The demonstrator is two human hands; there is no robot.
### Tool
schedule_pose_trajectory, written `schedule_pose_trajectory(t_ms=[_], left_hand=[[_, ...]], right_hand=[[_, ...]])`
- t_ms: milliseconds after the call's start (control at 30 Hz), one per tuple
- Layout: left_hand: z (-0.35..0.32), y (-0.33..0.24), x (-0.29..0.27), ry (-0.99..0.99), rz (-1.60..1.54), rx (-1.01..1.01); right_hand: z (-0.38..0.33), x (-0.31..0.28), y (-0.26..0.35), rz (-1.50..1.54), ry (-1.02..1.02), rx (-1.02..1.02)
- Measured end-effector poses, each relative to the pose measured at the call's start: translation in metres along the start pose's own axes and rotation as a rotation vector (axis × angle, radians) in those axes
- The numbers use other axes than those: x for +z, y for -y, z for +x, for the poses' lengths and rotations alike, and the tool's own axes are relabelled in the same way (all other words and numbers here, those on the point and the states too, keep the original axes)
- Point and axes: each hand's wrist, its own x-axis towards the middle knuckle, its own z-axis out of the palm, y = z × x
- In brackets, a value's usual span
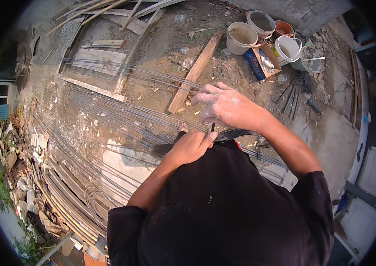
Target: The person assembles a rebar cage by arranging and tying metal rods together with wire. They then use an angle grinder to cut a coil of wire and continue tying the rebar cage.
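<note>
Wire bundle (232,134) gripped between hands (205,128)

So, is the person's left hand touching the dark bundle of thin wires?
Touching. The head view shows the left hand closed around the dark wire bundle, whose ends stick out on both sides of the fist.

Ground = bare dirt/concrete (161,40). On it: long steel rods (108,111) in a curved spread L to ctr, wood plank (197,71) diagonal nr ctr, boards (99,60) upper L, buckets (241,37) + cardboard box (263,62) upper R, rubble pile (23,177) along L edge.
</note>
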Motion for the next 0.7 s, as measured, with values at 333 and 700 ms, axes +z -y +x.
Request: schedule_pose_trajectory(t_ms=[333,700], left_hand=[[-0.029,0.077,-0.076,-0.055,-0.044,-0.108],[-0.02,0.097,-0.12,0.204,-0.49,-0.378]], right_hand=[[0.081,0.053,0.0,0.275,-0.417,0.652],[0.077,0.127,0.026,0.85,-0.58,0.779]])
